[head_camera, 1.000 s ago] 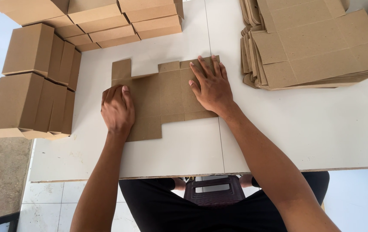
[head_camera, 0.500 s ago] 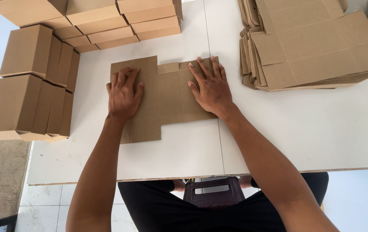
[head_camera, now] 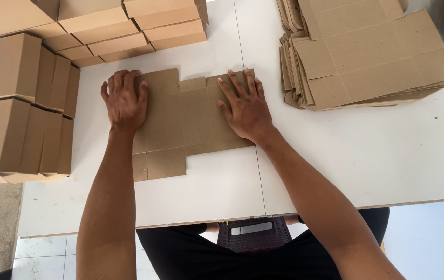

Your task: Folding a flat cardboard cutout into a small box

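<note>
A flat, die-cut brown cardboard box blank [head_camera: 180, 124] lies on the white table [head_camera: 388, 161] in front of me. My left hand [head_camera: 124, 101] presses flat on its left upper part, fingers spread and pointing away from me. My right hand [head_camera: 245, 106] presses flat on the blank's right part, fingers apart too. Neither hand grips anything; both palms rest on the cardboard.
A stack of flat cardboard blanks [head_camera: 362, 52] lies at the back right. Folded brown boxes [head_camera: 22, 109] stand in rows along the left edge, and more folded boxes [head_camera: 128, 28] line the back. A dark plastic stool [head_camera: 255, 233] shows under the table's near edge.
My left hand slid up and left along the blank, from its lower left part to the upper left flap. The flap that stood up now lies flat. My right hand stayed put.
</note>
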